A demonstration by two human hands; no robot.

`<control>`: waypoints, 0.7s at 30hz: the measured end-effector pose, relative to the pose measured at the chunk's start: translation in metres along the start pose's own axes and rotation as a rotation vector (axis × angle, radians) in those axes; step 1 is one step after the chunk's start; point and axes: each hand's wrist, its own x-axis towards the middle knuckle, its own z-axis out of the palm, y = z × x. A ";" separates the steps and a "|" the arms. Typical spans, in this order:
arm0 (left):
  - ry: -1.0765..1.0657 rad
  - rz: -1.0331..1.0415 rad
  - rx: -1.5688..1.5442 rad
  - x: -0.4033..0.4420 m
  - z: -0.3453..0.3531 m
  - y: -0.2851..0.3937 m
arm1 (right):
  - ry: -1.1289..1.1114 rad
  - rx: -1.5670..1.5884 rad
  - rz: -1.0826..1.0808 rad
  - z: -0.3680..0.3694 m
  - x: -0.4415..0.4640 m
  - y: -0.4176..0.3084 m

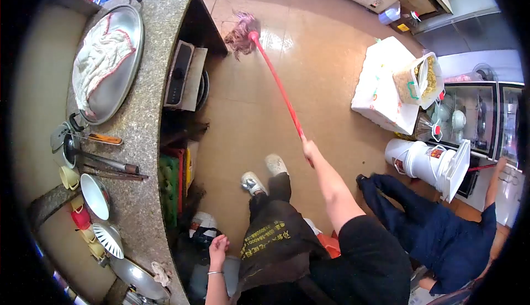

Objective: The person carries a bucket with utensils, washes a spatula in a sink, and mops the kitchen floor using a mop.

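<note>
My right hand [311,151] is wrapped round the red handle of a mop [279,84], with that arm stretched out forward. The mop's stringy pinkish head [242,35] rests on the tiled floor, near the end of the stone counter. Low beside my body, my left hand [219,245] has its fingers curled in, and nothing shows in them. It wears a bracelet at the wrist and is apart from the mop.
A stone counter [157,34] at left bears a metal tray [132,67] with a cloth, bowls and utensils. At right are a white foam box [381,78], white buckets [411,153] and a glass-door cabinet [469,117]. A co-worker in dark clothes [430,227] stands close by.
</note>
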 end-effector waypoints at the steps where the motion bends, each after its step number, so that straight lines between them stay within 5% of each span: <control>1: 0.019 -0.021 -0.029 -0.002 -0.006 -0.005 | -0.014 -0.054 0.046 0.001 -0.021 0.024; 7: 0.047 -0.078 -0.100 -0.008 -0.015 -0.032 | -0.106 -0.144 0.249 -0.009 -0.112 0.050; 14: 0.045 -0.128 -0.075 -0.018 0.006 -0.039 | -0.102 -0.129 0.106 0.005 0.043 -0.040; 21: 0.034 -0.099 -0.080 -0.017 -0.013 -0.060 | -0.079 -0.250 0.188 -0.028 -0.061 0.084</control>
